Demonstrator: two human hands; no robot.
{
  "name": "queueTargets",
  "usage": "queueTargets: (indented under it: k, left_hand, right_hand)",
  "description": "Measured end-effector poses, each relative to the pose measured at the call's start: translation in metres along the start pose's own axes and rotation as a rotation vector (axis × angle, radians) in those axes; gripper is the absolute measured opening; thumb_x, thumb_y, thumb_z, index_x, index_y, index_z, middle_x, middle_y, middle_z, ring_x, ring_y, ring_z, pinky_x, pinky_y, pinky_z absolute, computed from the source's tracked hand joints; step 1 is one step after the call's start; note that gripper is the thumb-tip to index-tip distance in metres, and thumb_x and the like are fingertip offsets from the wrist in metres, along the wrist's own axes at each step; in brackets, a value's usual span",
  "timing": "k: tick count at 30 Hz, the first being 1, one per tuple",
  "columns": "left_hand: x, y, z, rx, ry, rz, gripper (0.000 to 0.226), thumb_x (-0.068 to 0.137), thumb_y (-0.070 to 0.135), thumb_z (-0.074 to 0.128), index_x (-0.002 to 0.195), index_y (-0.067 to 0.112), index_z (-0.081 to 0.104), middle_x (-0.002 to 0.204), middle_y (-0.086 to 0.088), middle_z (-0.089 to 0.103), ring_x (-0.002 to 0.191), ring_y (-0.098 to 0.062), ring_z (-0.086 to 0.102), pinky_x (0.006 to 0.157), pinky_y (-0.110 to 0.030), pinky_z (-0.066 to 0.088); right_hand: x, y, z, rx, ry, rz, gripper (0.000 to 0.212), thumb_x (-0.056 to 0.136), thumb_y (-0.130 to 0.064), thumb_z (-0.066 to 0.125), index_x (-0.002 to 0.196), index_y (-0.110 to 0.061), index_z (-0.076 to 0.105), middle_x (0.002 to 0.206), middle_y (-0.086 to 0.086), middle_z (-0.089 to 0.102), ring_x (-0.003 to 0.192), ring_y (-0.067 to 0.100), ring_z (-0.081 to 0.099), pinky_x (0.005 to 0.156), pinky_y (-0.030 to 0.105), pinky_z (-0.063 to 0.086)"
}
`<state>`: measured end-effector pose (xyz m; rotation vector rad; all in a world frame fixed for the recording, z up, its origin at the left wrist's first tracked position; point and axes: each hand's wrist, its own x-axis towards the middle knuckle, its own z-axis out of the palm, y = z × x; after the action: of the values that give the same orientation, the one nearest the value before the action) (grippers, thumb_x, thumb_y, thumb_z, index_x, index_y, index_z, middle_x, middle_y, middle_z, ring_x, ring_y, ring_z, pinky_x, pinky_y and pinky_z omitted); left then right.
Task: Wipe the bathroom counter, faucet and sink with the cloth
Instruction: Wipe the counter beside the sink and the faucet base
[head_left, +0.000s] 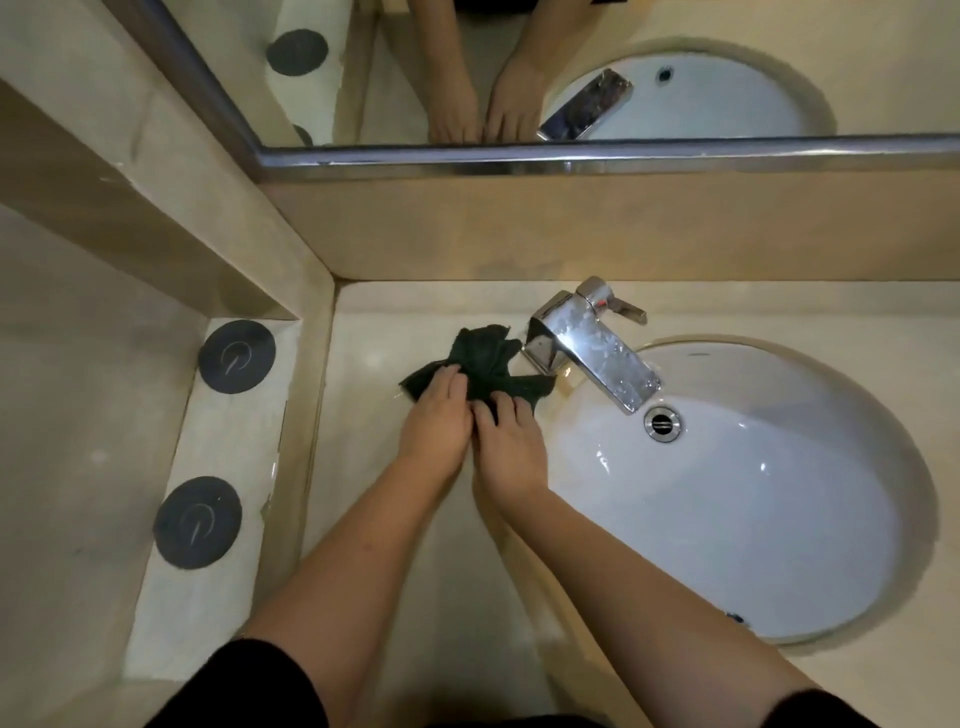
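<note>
Cloth, a dark green crumpled rag of soft woven fabric, lies bunched on the pale beige polished stone counter, just left of the square chrome faucet and touching or nearly touching its base. Both hands bear on its near edge: the left hand has its fingers curled onto the left flap, and the right hand pinches the middle fold, so each is closed on fabric rather than spread flat. Gathered this way, the rag offers only a small lumpy contact patch, so a stroke would likely leave streaks or miss the corner where counter meets wall. A loose flap near the faucet could snag on the sharp-edged spout or knock its lever, perhaps starting water. The chrome is spotted with droplets or scale, and a hurried pass may merely smear it. The counter looks glossy and possibly wet near the rim, so the cloth may skid. The white glazed oval sink is smooth and steep; a dropped rag would slide toward the metal drain. Two dark round discs sit on the side ledge, well apart.
</note>
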<state>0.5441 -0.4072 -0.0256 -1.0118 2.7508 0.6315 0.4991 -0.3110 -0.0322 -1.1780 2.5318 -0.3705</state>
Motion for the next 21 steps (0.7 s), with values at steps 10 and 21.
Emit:
queueTargets:
  k: [10, 21]
  left_hand:
    - [0.055, -0.007, 0.005, 0.167, -0.071, 0.138, 0.057, 0.101, 0.018, 0.035, 0.153, 0.015, 0.01, 0.161, -0.004, 0.003, 0.148, -0.02, -0.003, 0.121, -0.038, 0.007]
    - [0.011, 0.038, 0.04, 0.065, -0.046, 0.185, 0.058, 0.097, 0.021, 0.041, 0.151, 0.009, 0.02, 0.159, -0.008, 0.017, 0.147, -0.024, 0.01, 0.12, -0.037, 0.015]
  right_hand:
    - [0.04, 0.024, 0.013, 0.123, 0.044, -0.112, 0.052, 0.101, -0.012, 0.036, 0.151, -0.008, 0.021, 0.159, 0.009, 0.014, 0.147, 0.026, 0.007, 0.114, 0.028, -0.007]
    - [0.013, 0.1, 0.002, 0.038, 0.137, -0.235, 0.043, 0.078, -0.003, 0.072, 0.119, -0.011, 0.066, 0.124, 0.003, 0.064, 0.117, 0.019, 0.059, 0.104, 0.022, 0.033]
